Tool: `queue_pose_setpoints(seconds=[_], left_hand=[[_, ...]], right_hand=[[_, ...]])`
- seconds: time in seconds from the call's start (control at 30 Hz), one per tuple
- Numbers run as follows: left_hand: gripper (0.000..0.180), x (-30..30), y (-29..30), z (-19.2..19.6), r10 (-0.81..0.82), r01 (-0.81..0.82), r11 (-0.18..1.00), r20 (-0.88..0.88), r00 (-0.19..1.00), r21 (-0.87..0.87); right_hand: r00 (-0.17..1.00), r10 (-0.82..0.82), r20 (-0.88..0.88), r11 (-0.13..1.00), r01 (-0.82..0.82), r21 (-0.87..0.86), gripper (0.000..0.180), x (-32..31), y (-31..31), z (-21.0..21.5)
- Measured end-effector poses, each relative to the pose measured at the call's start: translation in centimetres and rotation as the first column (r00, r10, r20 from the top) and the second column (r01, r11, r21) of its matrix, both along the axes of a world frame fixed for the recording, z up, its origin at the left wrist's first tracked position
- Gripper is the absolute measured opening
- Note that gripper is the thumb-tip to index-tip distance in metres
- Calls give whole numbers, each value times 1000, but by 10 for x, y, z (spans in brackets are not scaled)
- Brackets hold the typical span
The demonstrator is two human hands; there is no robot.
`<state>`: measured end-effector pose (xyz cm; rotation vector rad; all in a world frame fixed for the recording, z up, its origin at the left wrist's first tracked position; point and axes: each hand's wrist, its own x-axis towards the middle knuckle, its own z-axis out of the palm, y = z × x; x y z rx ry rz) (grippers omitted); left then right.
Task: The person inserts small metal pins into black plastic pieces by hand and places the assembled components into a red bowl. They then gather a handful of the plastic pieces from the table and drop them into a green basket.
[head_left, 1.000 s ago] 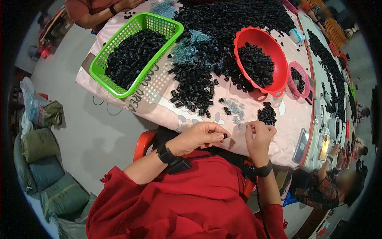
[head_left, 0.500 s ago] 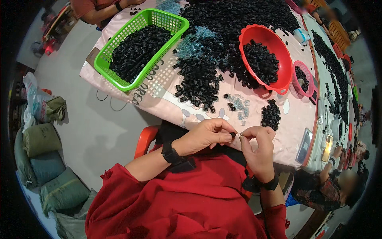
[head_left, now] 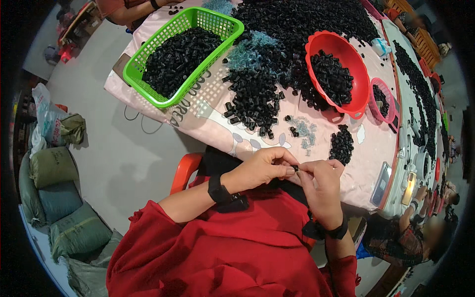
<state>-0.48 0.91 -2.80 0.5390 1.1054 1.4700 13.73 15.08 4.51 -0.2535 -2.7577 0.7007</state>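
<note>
While the left hand (head_left: pixel 264 167) pinches a small black piece (head_left: pixel 296 168) between thumb and forefinger, the right hand (head_left: pixel 324 185) meets it from the other side, so the piece sits right between the two sets of fingertips, just beyond the near edge of the pink-covered counter (head_left: pixel 365 173). It lies at the very tips of the left fingers, to their right, and to the left of the right thumb and forefinger, which come close together beside it. Whether these touch the piece or pinch something finer cannot be told, and too little of the piece shows to read its long axis.

Beyond the fingertips lies a patch of pale, spring-like bits (head_left: pixel 308 136), near both hands; a small cluster of black pieces (head_left: pixel 341 145) is nearer the right hand, and a larger loose heap (head_left: pixel 255 106) spreads farther off, past the left hand.

Of the containers, the green basket (head_left: pixel 144 94) at the far left is well filled with black pieces. The scalloped red bowl (head_left: pixel 359 81), on the right side, has black pieces gathered toward its left, and beside it the little pink basket (head_left: pixel 381 118) holds a smaller lot.
</note>
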Motion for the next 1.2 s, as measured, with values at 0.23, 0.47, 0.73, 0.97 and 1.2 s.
queue_pose_setpoints(seconds=[0.23, 0.47, 0.73, 0.97, 1.2], left_hand=[[21, -1, 0, -4, 3, -10, 998, 114, 994, 66], [21, -7, -5, 12, -416, 411, 904, 16, 909, 115], [25, -8, -8, 16, -498, 490, 853, -2, 867, 180], [24, -8, -7, 13, -475, 469, 867, -3, 880, 168], [24, -10, -8, 12, -476, 469, 866, -2, 880, 174]], right_hand=[[999, -17, 43, 849, 37, -528, 24, 1, 13, -6], [983, 3, -183, 996, -19, -84, 22, -36, 19, -28], [952, 250, -175, 947, -203, 250, 26, -79, 5, -65], [962, 194, -192, 938, -125, 323, 14, -94, 0, -83], [984, 164, -70, 927, -130, 351, 11, -83, 4, -73]])
